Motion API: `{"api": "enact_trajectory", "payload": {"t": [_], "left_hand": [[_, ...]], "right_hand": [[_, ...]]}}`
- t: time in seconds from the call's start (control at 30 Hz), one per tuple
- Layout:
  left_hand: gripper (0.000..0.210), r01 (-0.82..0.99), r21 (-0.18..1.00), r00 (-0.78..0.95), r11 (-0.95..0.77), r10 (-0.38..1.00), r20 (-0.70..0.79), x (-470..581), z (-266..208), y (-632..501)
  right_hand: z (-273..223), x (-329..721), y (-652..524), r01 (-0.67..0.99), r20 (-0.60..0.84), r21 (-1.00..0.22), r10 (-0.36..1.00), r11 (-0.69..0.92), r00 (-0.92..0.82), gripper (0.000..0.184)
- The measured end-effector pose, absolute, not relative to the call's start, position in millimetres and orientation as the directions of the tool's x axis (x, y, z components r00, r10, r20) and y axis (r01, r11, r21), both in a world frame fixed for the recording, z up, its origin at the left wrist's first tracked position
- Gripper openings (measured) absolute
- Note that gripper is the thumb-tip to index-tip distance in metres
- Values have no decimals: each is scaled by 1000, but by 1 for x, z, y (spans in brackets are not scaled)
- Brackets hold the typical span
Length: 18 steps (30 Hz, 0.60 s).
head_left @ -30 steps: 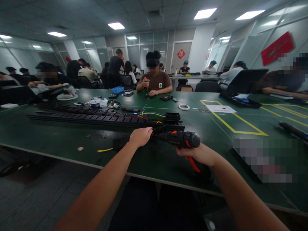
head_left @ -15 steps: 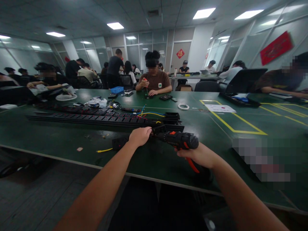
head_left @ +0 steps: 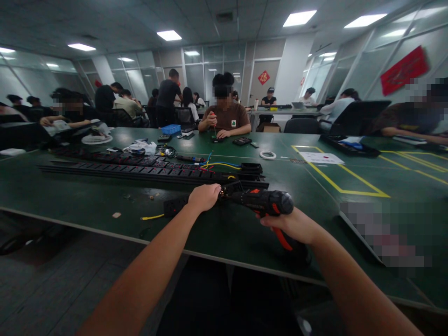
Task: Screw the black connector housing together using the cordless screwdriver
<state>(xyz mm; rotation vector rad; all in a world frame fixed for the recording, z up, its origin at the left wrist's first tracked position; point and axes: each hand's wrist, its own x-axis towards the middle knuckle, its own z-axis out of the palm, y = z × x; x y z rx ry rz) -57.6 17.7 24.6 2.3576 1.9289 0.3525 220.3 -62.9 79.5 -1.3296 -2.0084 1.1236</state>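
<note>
My right hand (head_left: 292,224) is wrapped round the grip of a black and orange cordless drill (head_left: 268,201), whose nose points left. At its tip, my left hand (head_left: 205,197) is closed, fingers pressed together beside a small brassy bit of metal (head_left: 221,192). What those fingers hold is hidden. A black socket block (head_left: 173,206) with a yellow wire (head_left: 153,218) lies on the table just left of and partly behind my left hand. Beyond both hands stretch long black power strips (head_left: 140,172), with blue and yellow wires (head_left: 222,165) at their right end.
The green table (head_left: 105,200) has yellow tape outlines (head_left: 364,192) at right, around a white sheet (head_left: 322,157). A white ring coil (head_left: 268,155) and a blue basket (head_left: 171,129) stand farther back. Opposite sits a person (head_left: 224,116) with a screwdriver (head_left: 214,122). A pixelated flat object (head_left: 378,233) lies right.
The drill's rear end has shifted slightly right and up with my right hand. My left hand stays almost in place by the drill tip.
</note>
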Motion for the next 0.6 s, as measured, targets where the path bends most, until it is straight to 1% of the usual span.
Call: {"api": "enact_trajectory", "payload": {"t": [0.23,0.6], "left_hand": [[51,955,196,199,-221,972,127,-56,25,18],[49,952,195,209,-235,967,146,-57,25,18]], "right_hand": [[76,216,-66,508,-19,-829,895,235,-446,24],[77,216,-65,525,-6,-809,889,265,-457,18]]}}
